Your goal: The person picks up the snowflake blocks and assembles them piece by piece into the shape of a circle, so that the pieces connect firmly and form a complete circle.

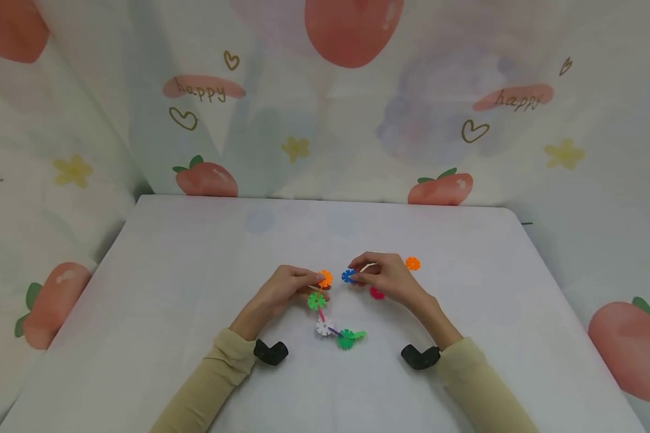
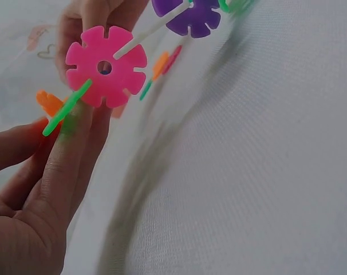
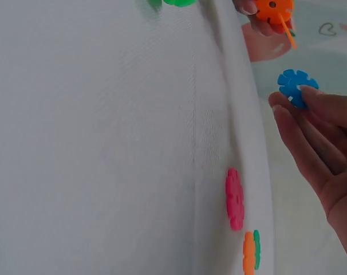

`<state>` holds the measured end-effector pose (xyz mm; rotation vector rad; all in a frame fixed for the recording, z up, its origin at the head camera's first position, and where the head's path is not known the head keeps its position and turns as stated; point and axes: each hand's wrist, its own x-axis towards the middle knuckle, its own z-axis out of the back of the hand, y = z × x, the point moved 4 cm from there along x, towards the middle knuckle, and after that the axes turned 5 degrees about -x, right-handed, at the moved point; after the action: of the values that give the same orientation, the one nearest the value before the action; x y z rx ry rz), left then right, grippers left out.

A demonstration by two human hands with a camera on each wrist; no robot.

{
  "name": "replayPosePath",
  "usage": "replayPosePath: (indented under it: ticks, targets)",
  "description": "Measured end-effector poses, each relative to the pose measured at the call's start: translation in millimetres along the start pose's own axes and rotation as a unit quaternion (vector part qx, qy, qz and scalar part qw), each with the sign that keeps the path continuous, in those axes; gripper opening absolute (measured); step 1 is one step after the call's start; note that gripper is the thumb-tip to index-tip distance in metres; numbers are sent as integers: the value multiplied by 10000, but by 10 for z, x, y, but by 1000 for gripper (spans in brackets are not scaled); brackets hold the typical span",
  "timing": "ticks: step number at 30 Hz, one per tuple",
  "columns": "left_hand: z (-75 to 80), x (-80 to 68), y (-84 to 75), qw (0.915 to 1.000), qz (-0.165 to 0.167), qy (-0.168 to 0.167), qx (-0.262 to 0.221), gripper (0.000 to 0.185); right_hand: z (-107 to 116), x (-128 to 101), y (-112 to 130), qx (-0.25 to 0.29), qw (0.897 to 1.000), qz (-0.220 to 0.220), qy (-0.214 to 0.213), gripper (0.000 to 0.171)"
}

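The left hand pinches the top of a chain of snowflake discs, its fingertips closed on the orange disc at the chain's upper end. From there the chain runs down and toward the person, through a green disc and a white disc to another green one lying on the counter, so its long axis points away from the hand's fingertips back toward the wrists. The right hand holds a single blue disc pinched between thumb and fingers, just off the orange disc, with a small gap between them; the blue piece sits straight across from the left hand's fingertips, the two hands about level. A loose pink disc lies just beneath the right hand, and a loose orange disc sits near its far side. The counter is covered in pale cloth, and a curtain printed with peaches, hearts and the word "happy" hangs close behind and to both sides.
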<state>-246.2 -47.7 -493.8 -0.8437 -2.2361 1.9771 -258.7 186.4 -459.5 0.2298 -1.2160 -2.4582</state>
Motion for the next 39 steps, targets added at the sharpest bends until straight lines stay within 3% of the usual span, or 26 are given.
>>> replayPosePath:
  ticks: [15, 22, 32, 39]
  targets:
    - [-45, 6, 1, 10000, 4, 25, 15, 31, -124, 100, 194, 297, 9977, 601, -15, 9]
    - [-51, 2, -6, 9999, 71, -78, 79, 29, -155, 164, 181, 359, 9964, 736, 203, 8]
    - [-74, 23, 19, 9987, 289, 413, -13, 27, -158, 164, 183, 348, 9964, 699, 324, 14]
    - [-46, 12, 15, 9993, 316, 175, -10, 26, -61, 95, 109, -318, 9976, 565, 245, 22]
